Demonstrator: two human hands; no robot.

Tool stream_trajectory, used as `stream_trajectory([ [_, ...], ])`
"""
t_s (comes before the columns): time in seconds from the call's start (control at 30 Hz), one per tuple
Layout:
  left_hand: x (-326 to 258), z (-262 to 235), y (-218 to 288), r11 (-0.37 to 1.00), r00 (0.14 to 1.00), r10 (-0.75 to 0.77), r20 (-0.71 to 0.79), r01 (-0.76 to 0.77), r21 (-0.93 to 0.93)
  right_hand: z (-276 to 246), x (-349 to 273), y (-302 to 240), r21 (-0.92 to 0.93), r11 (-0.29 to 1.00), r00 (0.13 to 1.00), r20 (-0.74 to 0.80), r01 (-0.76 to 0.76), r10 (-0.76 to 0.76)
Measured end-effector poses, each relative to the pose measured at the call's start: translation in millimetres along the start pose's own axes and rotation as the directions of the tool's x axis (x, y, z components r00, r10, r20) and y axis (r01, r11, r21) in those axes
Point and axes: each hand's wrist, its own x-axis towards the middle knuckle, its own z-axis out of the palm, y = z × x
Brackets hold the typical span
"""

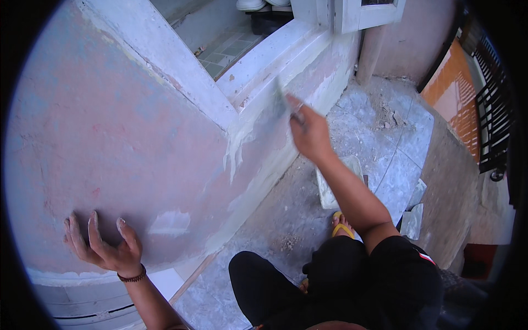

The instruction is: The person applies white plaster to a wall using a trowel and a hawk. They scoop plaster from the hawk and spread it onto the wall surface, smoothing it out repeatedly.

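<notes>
I have the right hand (312,131) closed around a blurred scraper (279,91) at the window frame's (187,71) lower edge; its handle is mostly hidden. I judge it light, with a thin, flexing blade: hold by the handle. Below-left of the frame, the left hand (110,250) spreads against the wall (126,148).

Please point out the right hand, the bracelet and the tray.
Right hand (311,134): head view, middle of the hand.
Bracelet (133,275): head view, middle of its band.
Tray (326,193): head view, inner surface.

Head-worn fisheye, looking down, near the wall (137,159)
</notes>
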Motion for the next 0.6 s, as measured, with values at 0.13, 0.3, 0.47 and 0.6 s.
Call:
stream_trajectory([
  [0.13, 1, 0, 0, 1.000, 1.000, 0.000, 0.000, 0.000, -0.020, 4, -39, -58, 0.048, 0.999, 0.980, 0.200, -0.014, 0.004],
  [0.3, 0, -3, -2, 1.000, 1.000, 0.020, 0.015, -0.020, -0.002, -4, -52, -47, 0.013, 0.998, 0.979, 0.198, 0.054, -0.055],
  [0.47, 1, -3, 0, 1.000, 0.999, 0.024, 0.023, -0.024, -0.016, 3, -6, 38, -0.252, 0.899, 0.904, -0.151, 0.357, -0.401],
  [0.6, 3, -4, 1, 0.999, 0.999, 0.032, 0.041, -0.032, 0.004, 50, 14, 72, -0.332, 0.840, 0.840, -0.196, 0.428, -0.506],
])
